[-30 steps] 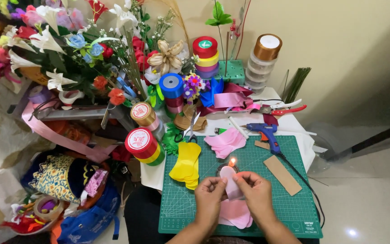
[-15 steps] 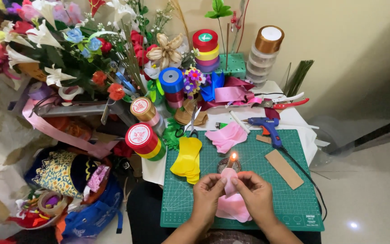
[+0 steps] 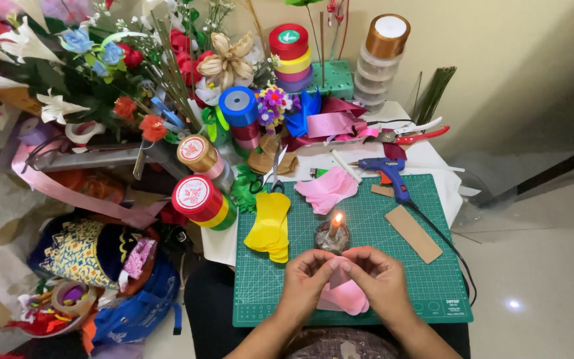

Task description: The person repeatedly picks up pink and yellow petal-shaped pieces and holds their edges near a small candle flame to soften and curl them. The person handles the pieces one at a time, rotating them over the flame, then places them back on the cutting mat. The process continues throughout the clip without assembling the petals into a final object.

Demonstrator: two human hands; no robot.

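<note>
Pinching a small pink ribbon piece (image 3: 335, 274) between the fingertips of both hands, I hold it low over the green cutting mat (image 3: 393, 292), just at six o'clock from the lit candle (image 3: 333, 233). My left hand (image 3: 305, 282) grips its left edge and my right hand (image 3: 380, 279) its right, fingertips nearly meeting. Beneath my hands a stack of pink petals (image 3: 350, 299) lies on the mat. At ten o'clock from the candle sits a pile of yellow petals (image 3: 270, 223); at twelve o'clock, more pink pieces (image 3: 327, 189). The blue glue gun (image 3: 386, 171) rests at one o'clock, and a brown card strip (image 3: 414, 233) lies at three o'clock.
</note>
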